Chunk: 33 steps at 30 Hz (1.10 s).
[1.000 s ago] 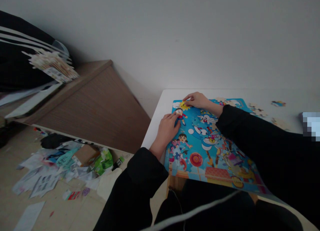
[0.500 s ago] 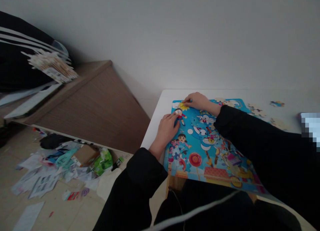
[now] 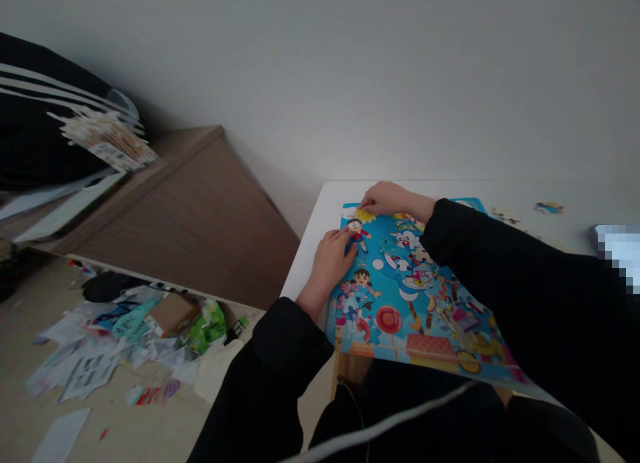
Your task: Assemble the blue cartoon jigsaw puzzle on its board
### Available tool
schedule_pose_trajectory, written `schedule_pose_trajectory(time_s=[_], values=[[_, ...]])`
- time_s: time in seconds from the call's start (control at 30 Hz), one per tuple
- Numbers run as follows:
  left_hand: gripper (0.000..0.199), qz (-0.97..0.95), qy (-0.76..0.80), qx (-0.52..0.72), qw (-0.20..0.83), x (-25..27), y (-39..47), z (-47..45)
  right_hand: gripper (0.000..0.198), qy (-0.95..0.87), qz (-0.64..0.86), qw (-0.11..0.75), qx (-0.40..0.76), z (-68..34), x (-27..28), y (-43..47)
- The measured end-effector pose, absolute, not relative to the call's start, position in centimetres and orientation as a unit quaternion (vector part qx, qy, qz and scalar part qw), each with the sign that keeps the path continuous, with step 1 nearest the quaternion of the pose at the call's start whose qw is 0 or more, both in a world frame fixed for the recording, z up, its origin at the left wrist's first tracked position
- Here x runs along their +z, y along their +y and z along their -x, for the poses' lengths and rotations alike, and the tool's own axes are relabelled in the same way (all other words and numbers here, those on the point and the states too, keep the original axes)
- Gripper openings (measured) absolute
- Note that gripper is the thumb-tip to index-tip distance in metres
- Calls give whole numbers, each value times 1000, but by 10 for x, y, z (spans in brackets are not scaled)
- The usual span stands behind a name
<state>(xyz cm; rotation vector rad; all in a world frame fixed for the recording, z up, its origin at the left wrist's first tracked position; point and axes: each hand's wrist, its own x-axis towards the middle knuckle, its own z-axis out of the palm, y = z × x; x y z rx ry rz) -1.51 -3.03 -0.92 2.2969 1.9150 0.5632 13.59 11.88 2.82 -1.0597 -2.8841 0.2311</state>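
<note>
Our left hand [image 3: 331,259] lies on the puzzle [image 3: 395,291], thumb apart; we cannot tell whether our right hand [image 3: 389,197], at the yellow sun [image 3: 367,216], clamps anything.

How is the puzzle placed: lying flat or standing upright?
Flat: the puzzle lies on the table, picture upward, the left hand upon it.

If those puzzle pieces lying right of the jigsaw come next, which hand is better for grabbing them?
Probably the right hand: it is nearer to those puzzle pieces. The left hand touches the jigsaw puzzle farther away, and the black right sleeve stretches between it and them.
</note>
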Motion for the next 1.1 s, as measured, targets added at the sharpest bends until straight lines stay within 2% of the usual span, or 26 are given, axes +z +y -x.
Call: schedule_pose_trajectory(time_s=[0.23, 0.4, 0.6, 0.7, 0.93, 1.1], values=[[27, -753, 625, 197, 53, -9, -31, 16, 31, -901, 379, 92, 191, -176, 41, 127], [27, -754, 623, 202, 55, -9, -31, 16, 28, -910, 358, 34, 208, -208, 50, 106], [27, -755, 619, 209, 52, -9, -32, 16, 25, -917, 307, 4, 253, -238, 47, 78], [26, -755, 619, 210, 51, -10, -32, 16, 25, -926, 299, -18, 232, -251, 42, 66], [27, -753, 619, 217, 51, -11, -31, 17, 30, -935, 300, 1, 191, -274, 34, 55], [26, -750, 622, 221, 46, -14, -29, 18, 23, -937, 299, -15, 179, -276, 38, 52]])
